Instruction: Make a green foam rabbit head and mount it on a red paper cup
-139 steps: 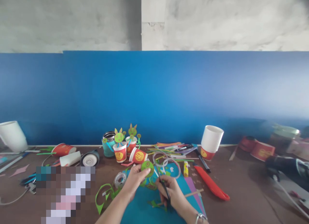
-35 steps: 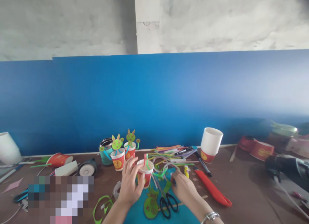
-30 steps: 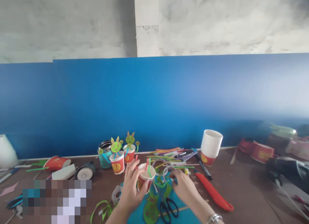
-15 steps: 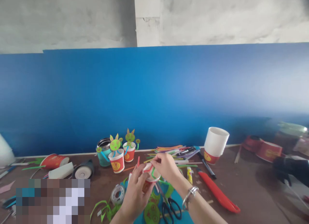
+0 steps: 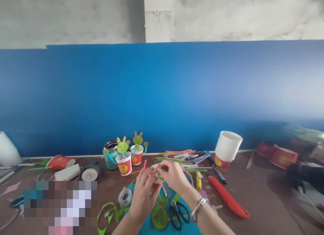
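My left hand (image 5: pixel 144 191) is wrapped round a red and white paper cup (image 5: pixel 158 180), its rim facing up towards me. My right hand (image 5: pixel 174 176) pinches at the cup's mouth, where bits of red and green strip show between the fingertips; which one it grips is hidden. A red strip (image 5: pixel 144 165) sticks up beside my left fingers. Below the cup, black-handled scissors (image 5: pixel 179 214) and a round green paper face (image 5: pixel 159 217) lie on a blue sheet (image 5: pixel 145 225). A tape roll (image 5: pixel 125 197) lies left of my left hand.
Behind stand two cups with green rabbit faces (image 5: pixel 122 146) and a teal flask (image 5: pixel 110 160). Coloured strips and pens (image 5: pixel 187 155) lie beyond my hands. To the right are a glue stick (image 5: pixel 198 181), a red tool (image 5: pixel 227 196) and stacked white cups (image 5: pixel 228 147).
The view has shifted slightly, with the table higher in the picture. My right fingers have moved a little at the cup's mouth. My left hand keeps hold of the cup.
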Tool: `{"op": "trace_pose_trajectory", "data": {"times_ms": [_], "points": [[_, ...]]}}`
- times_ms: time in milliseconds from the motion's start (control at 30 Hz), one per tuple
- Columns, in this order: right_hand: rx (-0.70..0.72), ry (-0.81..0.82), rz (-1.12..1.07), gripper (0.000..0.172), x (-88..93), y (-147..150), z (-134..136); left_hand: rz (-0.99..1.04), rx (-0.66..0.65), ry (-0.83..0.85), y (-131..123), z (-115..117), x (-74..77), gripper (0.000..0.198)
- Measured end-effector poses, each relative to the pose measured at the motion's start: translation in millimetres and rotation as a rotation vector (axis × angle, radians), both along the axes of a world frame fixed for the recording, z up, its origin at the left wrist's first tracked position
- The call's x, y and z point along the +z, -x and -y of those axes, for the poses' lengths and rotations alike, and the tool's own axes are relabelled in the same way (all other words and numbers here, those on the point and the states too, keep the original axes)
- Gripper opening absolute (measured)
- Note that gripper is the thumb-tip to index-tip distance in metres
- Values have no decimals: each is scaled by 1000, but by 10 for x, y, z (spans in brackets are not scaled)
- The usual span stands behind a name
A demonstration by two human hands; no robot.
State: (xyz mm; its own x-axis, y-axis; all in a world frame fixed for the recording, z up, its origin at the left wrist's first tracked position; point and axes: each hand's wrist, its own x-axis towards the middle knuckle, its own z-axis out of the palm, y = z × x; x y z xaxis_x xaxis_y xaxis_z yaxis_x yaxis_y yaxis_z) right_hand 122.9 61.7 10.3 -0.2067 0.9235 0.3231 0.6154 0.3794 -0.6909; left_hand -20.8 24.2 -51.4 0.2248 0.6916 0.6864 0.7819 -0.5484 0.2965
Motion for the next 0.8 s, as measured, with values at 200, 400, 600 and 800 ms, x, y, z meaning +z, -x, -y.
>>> {"op": "trace_pose_trajectory", "data": {"times_ms": [200, 400, 600, 800], "points": [[91, -7, -116, 28, 38, -114, -32, 103, 31, -30, 25, -50, -4, 20], [-216, 132, 267, 26, -28, -485, -51, 191, 169, -3, 96, -108, -34, 21], [-174, 201, 506, 10, -219, -505, 48, 197, 129, 56, 112, -118, -59, 37], [-224, 190, 558, 12, -207, -432, 63, 228, 137, 80, 101, -131, -86, 47]]}}
